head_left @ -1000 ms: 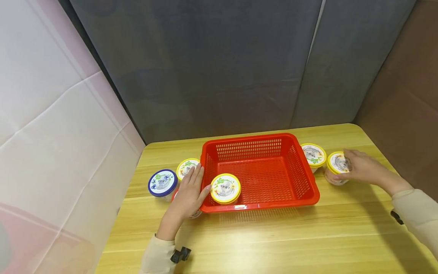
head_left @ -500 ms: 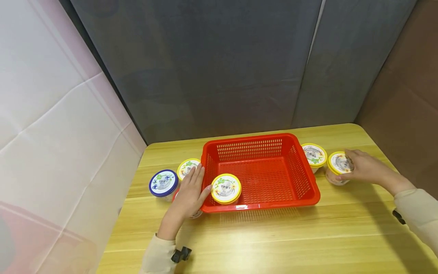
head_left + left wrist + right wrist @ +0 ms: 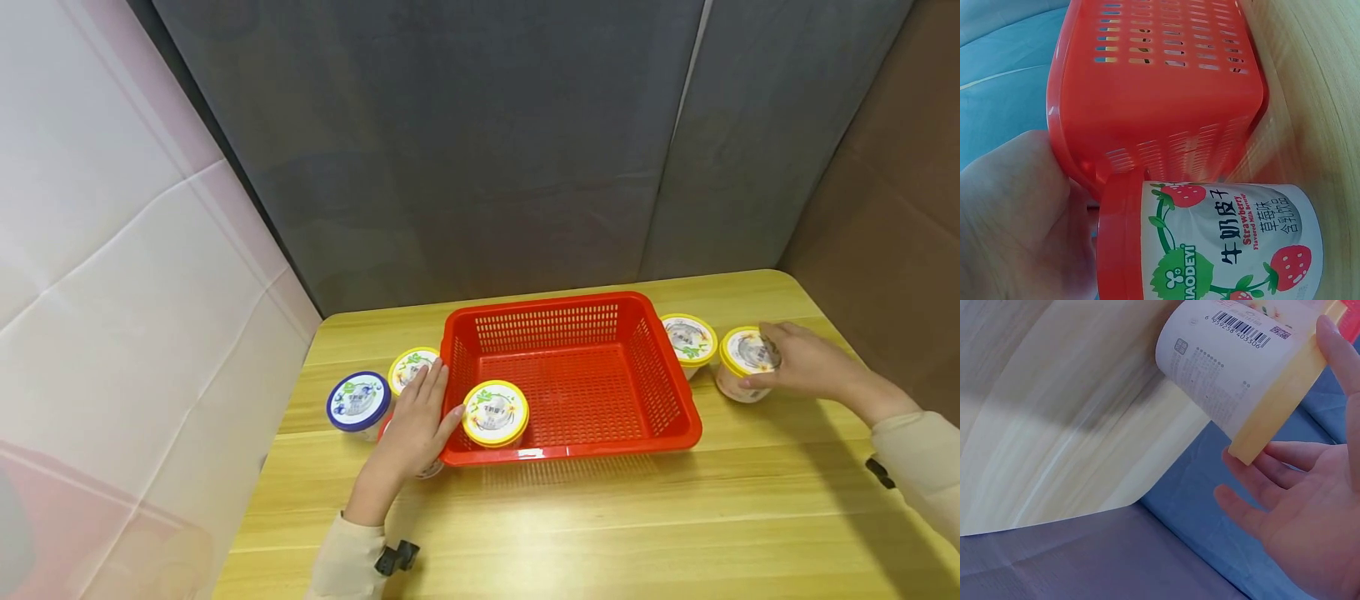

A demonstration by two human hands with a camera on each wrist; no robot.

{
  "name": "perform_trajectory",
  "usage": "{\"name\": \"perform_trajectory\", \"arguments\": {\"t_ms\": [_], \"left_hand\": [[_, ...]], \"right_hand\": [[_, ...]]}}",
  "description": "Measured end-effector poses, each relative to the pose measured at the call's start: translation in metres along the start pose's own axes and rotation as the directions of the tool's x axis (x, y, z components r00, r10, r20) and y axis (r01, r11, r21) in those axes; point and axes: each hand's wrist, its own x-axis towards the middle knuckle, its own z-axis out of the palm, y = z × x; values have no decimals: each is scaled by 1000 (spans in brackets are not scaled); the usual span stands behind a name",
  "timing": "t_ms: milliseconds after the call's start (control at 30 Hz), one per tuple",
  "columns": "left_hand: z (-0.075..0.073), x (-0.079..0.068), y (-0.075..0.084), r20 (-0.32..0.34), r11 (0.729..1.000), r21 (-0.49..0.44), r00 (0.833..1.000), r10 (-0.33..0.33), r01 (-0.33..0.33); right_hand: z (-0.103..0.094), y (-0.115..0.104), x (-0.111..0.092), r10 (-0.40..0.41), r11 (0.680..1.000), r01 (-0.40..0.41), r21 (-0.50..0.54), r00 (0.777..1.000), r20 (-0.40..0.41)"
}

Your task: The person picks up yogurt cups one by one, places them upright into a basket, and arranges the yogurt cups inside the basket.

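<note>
My right hand point(image 3: 806, 362) grips a yellow-lidded plastic tub point(image 3: 746, 352) by its lid, to the right of the red basket point(image 3: 600, 448). In the right wrist view, thumb and fingers pinch that lid's rim, and a barcode shows on the white side. My left hand point(image 3: 411, 429) lies with straight fingers along the basket's left rim. Below it stands a red-lidded strawberry milk tub point(image 3: 1229, 244), mostly covered by the hand in the head view. Another yellow-lidded tub point(image 3: 495, 412) sits inside the basket at its front left corner.
Left of the basket stand a blue-lidded tub point(image 3: 358, 402) and a yellow-lidded tub point(image 3: 411, 371). One more yellow-lidded tub point(image 3: 687, 338) is close against the basket's right side. A dark cloth wall point(image 3: 480, 167) rises behind the wooden table point(image 3: 570, 533).
My right hand and the tub it grips have shifted slightly right and away from me. The left hand and the basket hold still.
</note>
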Motion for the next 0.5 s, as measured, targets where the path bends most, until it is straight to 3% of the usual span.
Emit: {"name": "perform_trajectory", "arguments": {"t_ms": [500], "left_hand": [[2,-1,-1,1,1000,-7,1000,-1,1]], "right_hand": [[-31,-13,-1,-3,999,2,-38,1000,-25]]}}
